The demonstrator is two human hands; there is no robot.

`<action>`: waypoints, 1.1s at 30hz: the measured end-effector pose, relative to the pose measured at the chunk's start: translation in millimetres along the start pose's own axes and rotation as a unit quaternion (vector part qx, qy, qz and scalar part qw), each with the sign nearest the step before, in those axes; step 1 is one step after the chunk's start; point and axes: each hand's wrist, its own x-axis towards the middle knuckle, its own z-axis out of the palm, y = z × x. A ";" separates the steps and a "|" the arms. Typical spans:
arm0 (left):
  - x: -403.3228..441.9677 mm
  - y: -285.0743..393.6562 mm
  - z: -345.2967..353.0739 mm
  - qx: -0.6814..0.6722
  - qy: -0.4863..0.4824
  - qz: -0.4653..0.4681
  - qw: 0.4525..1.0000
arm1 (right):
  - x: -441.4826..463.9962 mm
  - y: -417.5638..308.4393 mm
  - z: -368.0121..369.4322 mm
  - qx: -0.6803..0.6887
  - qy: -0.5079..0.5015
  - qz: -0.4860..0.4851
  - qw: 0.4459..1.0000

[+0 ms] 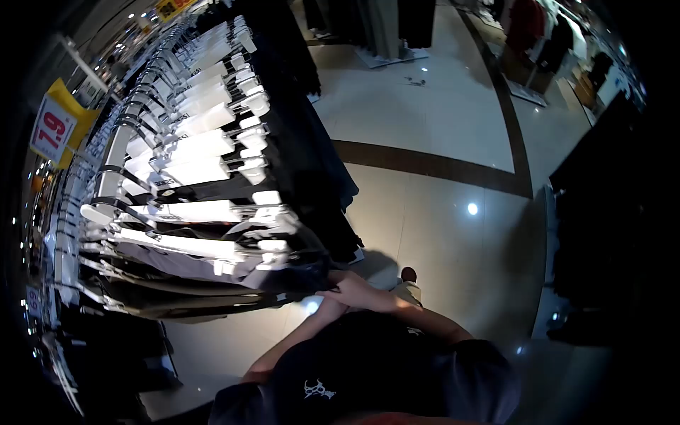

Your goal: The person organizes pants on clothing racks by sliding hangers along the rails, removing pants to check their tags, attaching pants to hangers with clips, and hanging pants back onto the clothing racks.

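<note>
Right grip (352, 289) touches a dark garment (312, 273); how closed, I cannot tell.

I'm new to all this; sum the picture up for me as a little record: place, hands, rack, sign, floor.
Place: shop with clothes on display
Right hand: at the edge of a dark garment; grip unclear
Left hand: just below the right hand, partly hidden; grip unclear
Rack: white bar, with white hangers on dark hooks in a long row
Price sign: yellow holder, pale card, red digits, beside the rack
Floor: pale and shiny, with a brown band
</note>
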 end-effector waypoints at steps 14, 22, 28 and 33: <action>146.5 39.8 -52.6 0.118 0.562 -0.074 0.815 | -184.2 171.6 -362.1 0.068 0.429 0.281 0.856; 156.1 68.8 -85.5 -0.102 0.731 -0.249 0.627 | -190.1 206.8 -395.0 0.105 0.498 0.319 0.800; 127.1 32.3 -79.6 0.021 0.763 -0.190 0.617 | -120.9 233.6 -367.5 0.186 0.350 0.313 0.863; 112.5 17.4 -79.9 0.068 0.746 -0.080 0.657 | -10.2 237.8 -335.9 0.196 0.258 0.282 0.903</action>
